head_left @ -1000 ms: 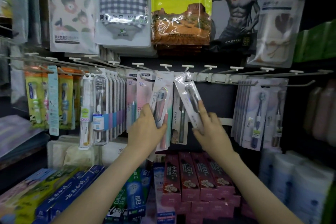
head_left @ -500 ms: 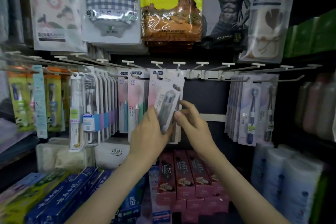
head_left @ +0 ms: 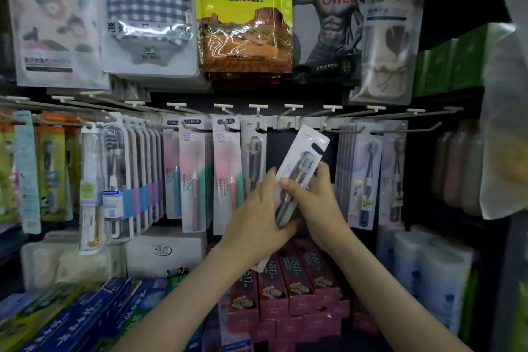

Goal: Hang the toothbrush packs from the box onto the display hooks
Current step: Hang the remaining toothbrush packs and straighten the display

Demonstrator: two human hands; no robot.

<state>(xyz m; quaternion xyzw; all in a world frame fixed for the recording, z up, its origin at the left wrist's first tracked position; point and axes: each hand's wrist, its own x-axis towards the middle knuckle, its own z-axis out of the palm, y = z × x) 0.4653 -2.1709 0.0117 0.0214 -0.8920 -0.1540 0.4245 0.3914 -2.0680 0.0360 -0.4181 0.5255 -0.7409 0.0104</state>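
Both hands (head_left: 288,208) hold a tilted toothbrush pack (head_left: 303,163), seemingly below the hooks (head_left: 288,120)

A tilted toothbrush pack (head_left: 300,168) sits between the left hand (head_left: 257,223) and right hand (head_left: 317,200), just below the bare display hooks (head_left: 291,120), with hung packs (head_left: 253,157) to its left, more packs (head_left: 364,177) to its right, and toothpaste boxes (head_left: 297,277) beneath.

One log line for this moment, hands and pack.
both hands grip white toothbrush blister pack | tilted right | off hook | bare metal hook above
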